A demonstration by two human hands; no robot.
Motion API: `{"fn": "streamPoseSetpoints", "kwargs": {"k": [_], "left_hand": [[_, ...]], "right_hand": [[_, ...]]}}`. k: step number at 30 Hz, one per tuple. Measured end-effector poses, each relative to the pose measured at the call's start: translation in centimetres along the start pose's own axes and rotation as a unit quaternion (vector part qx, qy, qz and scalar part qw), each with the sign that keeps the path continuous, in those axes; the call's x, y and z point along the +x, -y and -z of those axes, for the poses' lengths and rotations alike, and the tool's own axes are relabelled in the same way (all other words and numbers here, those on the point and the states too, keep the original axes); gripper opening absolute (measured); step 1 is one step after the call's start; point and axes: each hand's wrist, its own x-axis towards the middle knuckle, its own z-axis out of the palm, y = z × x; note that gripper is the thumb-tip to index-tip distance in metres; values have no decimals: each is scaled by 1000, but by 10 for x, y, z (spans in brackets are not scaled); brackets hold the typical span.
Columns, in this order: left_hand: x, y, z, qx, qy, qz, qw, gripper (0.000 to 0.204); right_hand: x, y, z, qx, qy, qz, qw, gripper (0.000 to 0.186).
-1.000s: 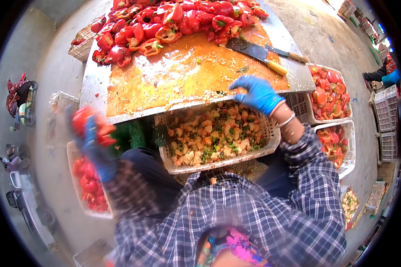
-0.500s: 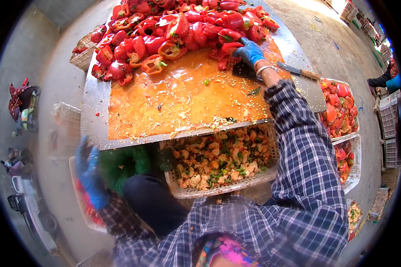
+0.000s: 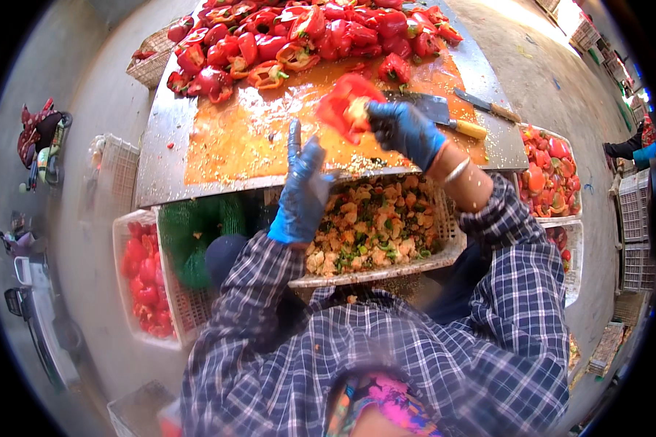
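Note:
My right hand (image 3: 404,135), in a blue glove, grips a red pepper piece (image 3: 346,102) with a pale seed core above the orange, seed-strewn board (image 3: 233,138). My gloved left hand (image 3: 302,189) is open, fingers raised, just left of that pepper and over the table's near edge. A pile of red peppers (image 3: 306,29) lies at the back. A wide cleaver (image 3: 434,109) with a yellow handle and a narrower knife (image 3: 474,100) lie at the board's right. A crate of pale cores and green stems (image 3: 372,233) sits below the near edge.
Crates of red peppers stand at right (image 3: 550,175) and lower left (image 3: 144,277); green mesh sacks (image 3: 197,226) lie beside the left one. More crates (image 3: 153,62) stand around. A ride-on toy (image 3: 40,138) is at the left wall. Another person's dark-clothed leg (image 3: 623,149) shows far right.
My right hand went to the pile and came back toward me with a pepper piece. My left hand, which held red pepper earlier, let it go and has moved up and inward.

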Motion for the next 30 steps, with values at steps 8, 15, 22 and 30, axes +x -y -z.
{"fn": "streamPoseSetpoints", "kwargs": {"k": [8,15,22,30], "left_hand": [[-7,38,9,-155,110,-12,982,48],[-7,51,10,-231,124,229,938,45],[-15,54,-2,-253,80,217,939,36],[-11,74,4,-207,-29,192,959,17]], "right_hand": [[-92,-30,-16,-527,-109,375,755,39],[-70,-73,-11,-636,96,336,688,44],[-53,-87,-2,-353,191,178,898,37],[-41,-112,-11,-476,-61,257,839,15]]}}
